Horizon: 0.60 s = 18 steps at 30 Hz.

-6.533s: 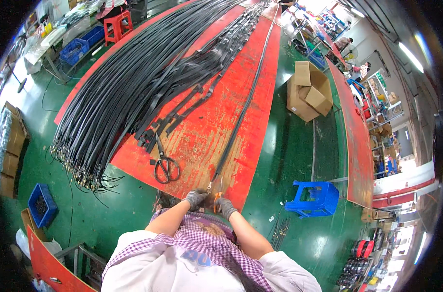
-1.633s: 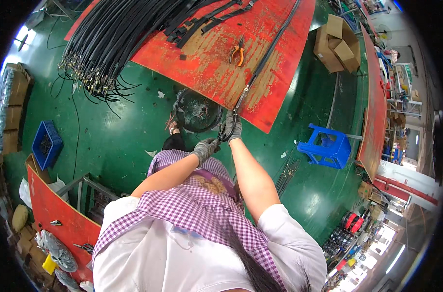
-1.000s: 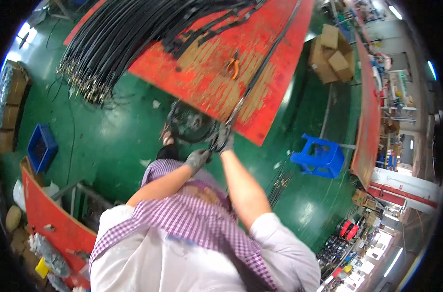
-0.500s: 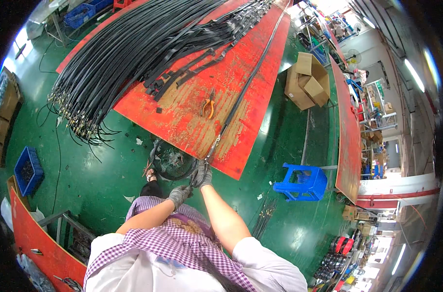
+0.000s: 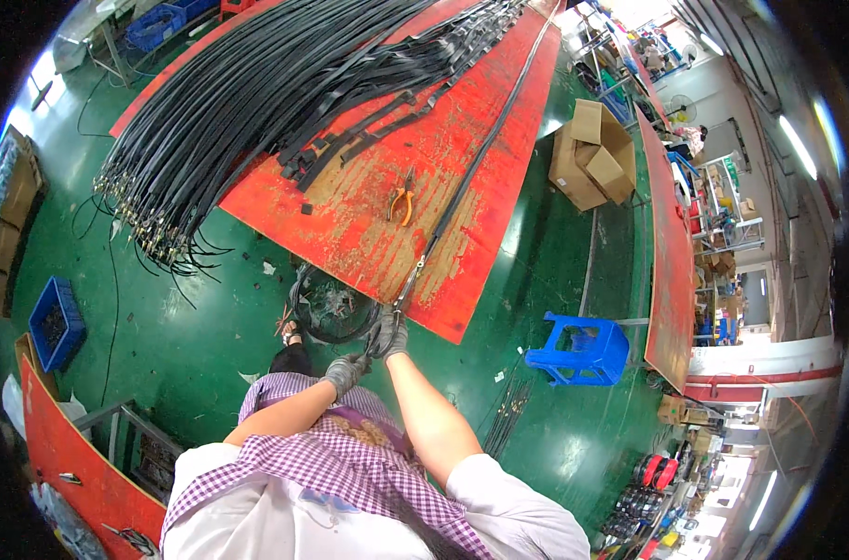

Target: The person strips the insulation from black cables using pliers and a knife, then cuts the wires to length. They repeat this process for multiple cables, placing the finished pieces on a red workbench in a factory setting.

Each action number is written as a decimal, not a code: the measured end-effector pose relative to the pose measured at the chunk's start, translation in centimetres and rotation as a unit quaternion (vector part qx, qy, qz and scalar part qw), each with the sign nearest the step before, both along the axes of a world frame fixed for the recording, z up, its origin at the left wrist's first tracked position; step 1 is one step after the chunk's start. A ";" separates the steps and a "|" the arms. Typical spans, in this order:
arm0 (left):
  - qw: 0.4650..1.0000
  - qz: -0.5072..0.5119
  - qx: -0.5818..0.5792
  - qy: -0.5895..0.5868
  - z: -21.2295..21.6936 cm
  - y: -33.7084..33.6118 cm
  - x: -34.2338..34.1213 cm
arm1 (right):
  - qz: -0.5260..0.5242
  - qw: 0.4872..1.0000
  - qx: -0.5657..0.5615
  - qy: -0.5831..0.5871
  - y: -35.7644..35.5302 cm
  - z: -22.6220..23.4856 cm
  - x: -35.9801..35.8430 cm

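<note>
Just off the table's near edge, both my hands wear grey gloves and are closed around thin black cable. My right hand [image 5: 393, 334] grips it right by the red table [image 5: 354, 245]. Lower and to the left, my left hand [image 5: 346, 374] holds a looped part of it. A long black cable [image 5: 472, 174] runs from the far end down the table's right side, with a small metal piece [image 5: 420, 264] near my right hand. The fingers partly hide the cable. Orange-handled pliers [image 5: 401, 207] lie on the worn tabletop.
A thick bundle of black cables [image 5: 247, 103] covers the table's left side, its metal-tipped ends hanging over the edge. Coiled black cable [image 5: 303, 313] hangs below the near edge. A blue stool [image 5: 583, 350], an open cardboard box [image 5: 574, 168] and a blue crate [image 5: 56, 322] stand around.
</note>
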<state>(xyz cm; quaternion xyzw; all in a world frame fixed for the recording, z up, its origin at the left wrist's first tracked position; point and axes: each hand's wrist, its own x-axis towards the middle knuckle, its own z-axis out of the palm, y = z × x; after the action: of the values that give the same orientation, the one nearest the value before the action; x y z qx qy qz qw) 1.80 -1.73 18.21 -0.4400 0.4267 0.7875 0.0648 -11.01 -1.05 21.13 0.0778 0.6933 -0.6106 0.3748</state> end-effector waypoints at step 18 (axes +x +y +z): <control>0.996 -0.025 -0.090 0.011 -2.8 0.6 0.5 | -0.001 0.999 -0.026 -0.023 0.8 -5.2 -1.0</control>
<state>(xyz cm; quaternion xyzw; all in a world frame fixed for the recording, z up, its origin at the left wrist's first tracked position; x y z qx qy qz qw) 2.31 -1.17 15.39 -0.4243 0.5074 0.7490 0.0395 -11.98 -0.28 15.90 0.0829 0.6680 -0.6270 0.3921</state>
